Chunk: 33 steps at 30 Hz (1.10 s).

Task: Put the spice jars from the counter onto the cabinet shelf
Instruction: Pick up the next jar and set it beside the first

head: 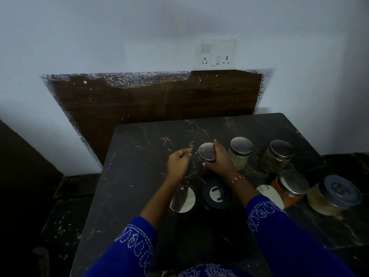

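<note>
Steel-lidded jar (207,154): gripped by right hand (220,159), fingers round lid.
Left hand (178,163): just beside it, loosely curled, holding nothing.
Black-lidded jar (216,194): between both forearms.

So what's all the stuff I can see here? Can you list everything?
Steel-lidded jars: five; one gripped, two with greenish contents behind, one orange at right, one near the left forearm.
Dark-lidded jars: two; black front centre, blue-lidded with pale contents far right.
Counter: one, black marble, under the jars.
Switchboard: one, white, on the wall.
Wooden panel: one, brown, behind the counter.
Left hand: loosely curled, holding nothing.
Right hand: grips a jar; bracelet on its wrist, blue embroidered sleeve.
</note>
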Tool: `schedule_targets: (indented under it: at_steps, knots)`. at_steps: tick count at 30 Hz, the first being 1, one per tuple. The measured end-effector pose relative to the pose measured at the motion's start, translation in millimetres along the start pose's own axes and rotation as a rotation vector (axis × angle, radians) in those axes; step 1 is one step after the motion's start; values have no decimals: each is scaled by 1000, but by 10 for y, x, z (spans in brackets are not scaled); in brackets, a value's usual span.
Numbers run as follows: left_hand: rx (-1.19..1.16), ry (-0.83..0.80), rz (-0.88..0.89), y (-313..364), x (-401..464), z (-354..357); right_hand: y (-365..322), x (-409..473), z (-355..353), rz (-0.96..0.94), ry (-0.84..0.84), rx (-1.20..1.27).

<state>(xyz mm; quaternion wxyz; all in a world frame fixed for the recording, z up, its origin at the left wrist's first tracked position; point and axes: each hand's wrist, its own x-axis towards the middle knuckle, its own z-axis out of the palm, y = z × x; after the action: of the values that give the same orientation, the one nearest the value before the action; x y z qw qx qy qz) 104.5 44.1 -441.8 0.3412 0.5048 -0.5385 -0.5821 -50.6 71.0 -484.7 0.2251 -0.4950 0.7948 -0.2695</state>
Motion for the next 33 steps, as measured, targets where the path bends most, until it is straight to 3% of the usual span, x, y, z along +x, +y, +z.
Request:
schedule_targets:
  at_steps: [6,10,15,20,22,24,28,33]
  knots:
    - [22,-3,-7,27,-5,-34,-34,23,-4,41,115,119]
    - [79,-60,65,52,12,-65,-245,20,-101,63,192,388]
    - [242,-134,398,213,43,-63,-675,-45,-400,20,275,647]
    - [382,38,671,434,45,-17,-1008,-202,-648,-114,320,750]
    - [319,94,686,539,22,-25,-1083,-261,-762,-153,308,793]
    - [166,60,569,663,7,-71,-1092,-296,-898,-170,272,871]
    - [-422,-348,253,875,-9,-157,-1060,-373,-1017,-175,165,867]
    - [-576,-434,228,939,30,-147,-1153,-477,-904,-220,96,904]
